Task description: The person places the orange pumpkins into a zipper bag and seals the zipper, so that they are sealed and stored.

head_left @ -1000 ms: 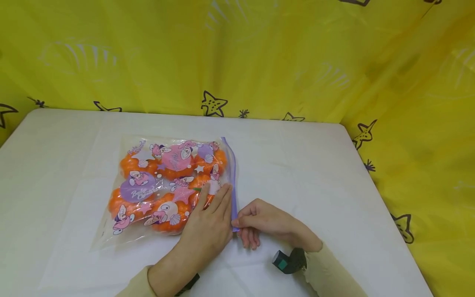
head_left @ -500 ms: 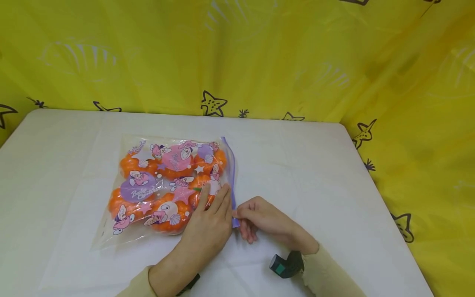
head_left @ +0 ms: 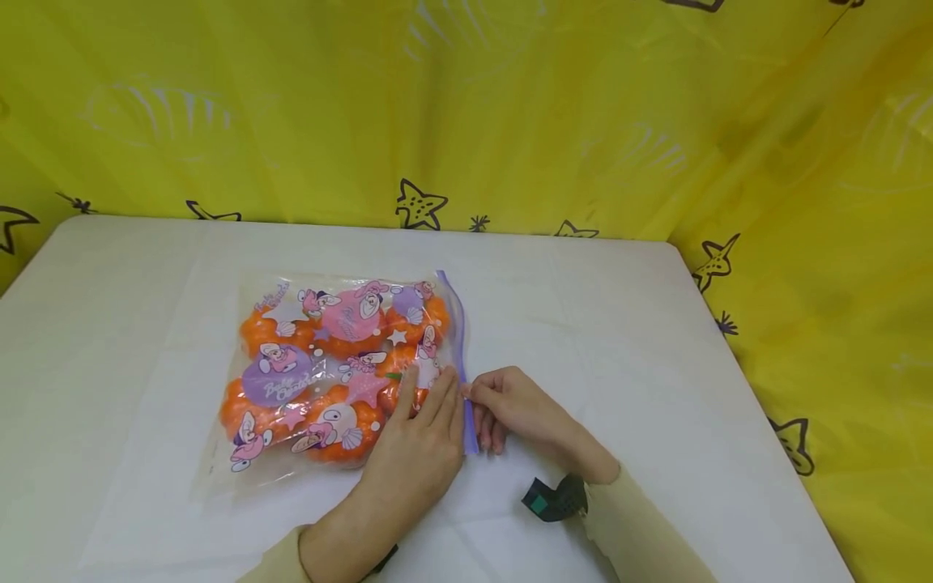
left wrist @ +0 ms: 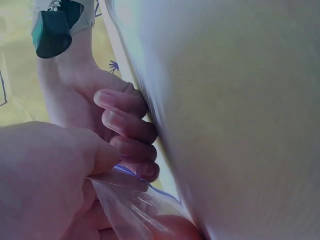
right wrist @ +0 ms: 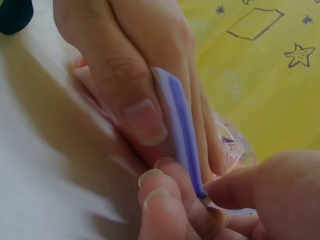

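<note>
A clear zip bag (head_left: 280, 380) printed with pink and purple cartoons lies flat on the table. Through it show several orange, ribbed, pumpkin-like things (head_left: 261, 330), one with a green stem. My left hand (head_left: 415, 445) lies over the bag's near right part, fingers extended on top. In the right wrist view its thumb (right wrist: 145, 122) is on the other side, so the bag's edge is held between. My right hand (head_left: 513, 405) pinches the purple zip strip (head_left: 470, 437) partway along; its fingertips cover whatever is at that spot.
White cloth covers the table (head_left: 598, 348), and a yellow patterned curtain (head_left: 510, 105) hangs behind and at the sides. A dark wrist camera (head_left: 555, 498) sits on the right wrist near the tabletop.
My right hand has slid away from me along the purple strip, from its near corner, leaving the near end exposed. The left hand keeps its hold; the bag has shifted slightly right and nearer.
</note>
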Demonstrator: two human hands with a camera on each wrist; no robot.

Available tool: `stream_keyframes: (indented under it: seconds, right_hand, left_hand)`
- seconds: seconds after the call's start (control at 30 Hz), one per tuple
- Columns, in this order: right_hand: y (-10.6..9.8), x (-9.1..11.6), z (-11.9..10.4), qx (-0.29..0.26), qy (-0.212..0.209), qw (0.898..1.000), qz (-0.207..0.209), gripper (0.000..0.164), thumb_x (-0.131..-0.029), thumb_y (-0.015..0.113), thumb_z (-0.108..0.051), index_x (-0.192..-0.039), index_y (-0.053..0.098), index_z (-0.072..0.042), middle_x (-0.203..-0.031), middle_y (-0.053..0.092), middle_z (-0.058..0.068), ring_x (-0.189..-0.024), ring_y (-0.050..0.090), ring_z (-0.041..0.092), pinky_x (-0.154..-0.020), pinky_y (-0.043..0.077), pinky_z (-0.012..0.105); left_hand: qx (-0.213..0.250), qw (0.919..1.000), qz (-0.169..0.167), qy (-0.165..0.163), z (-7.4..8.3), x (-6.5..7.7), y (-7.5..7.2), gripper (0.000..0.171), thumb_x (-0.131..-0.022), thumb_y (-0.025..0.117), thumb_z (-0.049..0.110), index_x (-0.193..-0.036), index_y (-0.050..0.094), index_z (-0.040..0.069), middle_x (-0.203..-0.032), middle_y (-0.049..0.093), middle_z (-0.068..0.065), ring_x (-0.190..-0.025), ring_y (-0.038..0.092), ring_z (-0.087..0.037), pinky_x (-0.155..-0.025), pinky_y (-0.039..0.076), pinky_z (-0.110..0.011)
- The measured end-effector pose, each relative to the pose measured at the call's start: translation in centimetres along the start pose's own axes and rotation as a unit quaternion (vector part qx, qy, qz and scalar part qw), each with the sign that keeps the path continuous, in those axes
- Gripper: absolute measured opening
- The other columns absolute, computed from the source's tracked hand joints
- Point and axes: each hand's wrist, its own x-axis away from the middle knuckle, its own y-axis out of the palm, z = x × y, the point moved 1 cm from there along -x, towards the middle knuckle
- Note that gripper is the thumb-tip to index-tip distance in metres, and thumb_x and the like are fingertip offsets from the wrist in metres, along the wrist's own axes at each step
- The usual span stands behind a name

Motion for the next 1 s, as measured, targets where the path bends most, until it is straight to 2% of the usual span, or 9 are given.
stream_keyframes:
  seconds: [0.57,0.87,1.0]
  right_hand:
    - [-0.9,-1.7,-0.5,0.015,-0.008,1.0,-0.001,0.033,-0.103,0.045,-0.017,-0.08,0.06,0.002,-0.058,0.061,0.004,-0.048,0.065,0.017,-0.051,0.058,0.032]
    - [-1.1,-2.5,-0.7,0.01,-0.011,1.0,-0.001,0.033,-0.104,0.047,-0.017,-0.084,0.061,0.005,-0.059,0.06,0.004,-0.049,0.066,0.017,-0.053,0.06,0.036]
    - [-1.3,-2.8,-0.8,0.004,-0.01,1.0,0.0,0.033,-0.104,0.047,-0.017,-0.086,0.062,0.006,-0.06,0.06,0.005,-0.05,0.065,0.017,-0.054,0.06,0.037]
  left_hand:
    - [-0.01,0.9993,-0.037,0.001,0.3,-0.2,-0.3,0.044,-0.098,0.058,0.031,-0.134,0.062,0.006,-0.142,0.058,-0.008,-0.142,0.046,-0.025,-0.116,0.032,-0.06]
    - [-0.013,0.9989,-0.045,-0.002,0.3,-0.3,-0.4,0.047,-0.098,0.058,0.033,-0.135,0.061,0.006,-0.144,0.057,-0.009,-0.142,0.045,-0.024,-0.117,0.031,-0.06]
    - [-0.006,0.9981,-0.061,0.0,0.2,-0.4,-0.5,0.049,-0.097,0.06,0.035,-0.136,0.06,0.006,-0.144,0.057,-0.009,-0.143,0.044,-0.025,-0.118,0.03,-0.06]
